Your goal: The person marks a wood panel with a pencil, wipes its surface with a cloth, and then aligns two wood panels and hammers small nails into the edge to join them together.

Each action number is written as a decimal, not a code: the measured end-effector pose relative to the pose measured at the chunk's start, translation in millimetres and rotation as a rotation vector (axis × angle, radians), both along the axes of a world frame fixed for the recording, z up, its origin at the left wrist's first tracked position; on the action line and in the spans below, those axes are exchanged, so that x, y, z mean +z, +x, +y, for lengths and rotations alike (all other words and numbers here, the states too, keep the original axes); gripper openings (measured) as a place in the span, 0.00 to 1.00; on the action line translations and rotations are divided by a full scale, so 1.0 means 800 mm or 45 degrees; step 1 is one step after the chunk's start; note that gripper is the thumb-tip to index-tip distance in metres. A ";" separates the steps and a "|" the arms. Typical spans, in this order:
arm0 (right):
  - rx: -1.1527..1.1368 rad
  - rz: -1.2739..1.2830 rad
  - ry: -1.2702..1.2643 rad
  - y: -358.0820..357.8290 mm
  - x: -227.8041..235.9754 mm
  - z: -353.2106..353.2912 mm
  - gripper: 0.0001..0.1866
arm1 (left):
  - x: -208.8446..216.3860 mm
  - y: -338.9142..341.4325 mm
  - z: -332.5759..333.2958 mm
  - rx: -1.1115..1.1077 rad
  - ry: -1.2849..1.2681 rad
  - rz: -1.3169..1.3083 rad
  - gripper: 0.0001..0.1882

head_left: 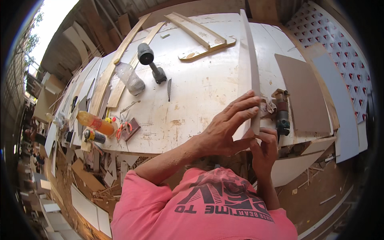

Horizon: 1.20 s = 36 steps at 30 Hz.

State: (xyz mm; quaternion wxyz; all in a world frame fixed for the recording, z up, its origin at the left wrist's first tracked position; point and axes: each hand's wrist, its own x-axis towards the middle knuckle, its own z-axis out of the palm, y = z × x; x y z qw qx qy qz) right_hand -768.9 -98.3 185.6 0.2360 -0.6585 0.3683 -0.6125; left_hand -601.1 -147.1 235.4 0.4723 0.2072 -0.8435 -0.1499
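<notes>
The place was a woodworking shop, part of it open to daylight point(56, 24) at the upper left. A broad white workbench point(192, 90), scuffed and stained, filled the middle, with a long pale board point(247, 60) running across it. A cordless drill point(154, 69), a dark power tool point(282, 116) and orange-handled scissors point(128, 127) lay there among long wooden strips point(125, 48). Panels showed on many sides: brown boards point(98, 24) leaned at the back, and a brown panel point(302, 96) and a patterned sheet point(332, 52) stood out at the right. Below the bench, wood scraps point(86, 176) littered a brown floor point(320, 192), with white panels point(86, 206) lying nearby.
</notes>
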 end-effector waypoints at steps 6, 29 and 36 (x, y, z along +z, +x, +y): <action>0.006 -0.118 0.085 -0.010 -0.013 0.007 0.11 | -0.008 -0.014 -0.001 -0.031 -0.093 0.115 0.34; -0.374 0.030 0.240 -0.011 -0.029 -0.002 0.16 | -0.024 -0.024 -0.005 0.068 -0.190 0.325 0.25; -0.250 0.094 0.270 -0.027 -0.040 0.008 0.21 | -0.009 -0.018 -0.006 -0.071 -0.160 0.203 0.23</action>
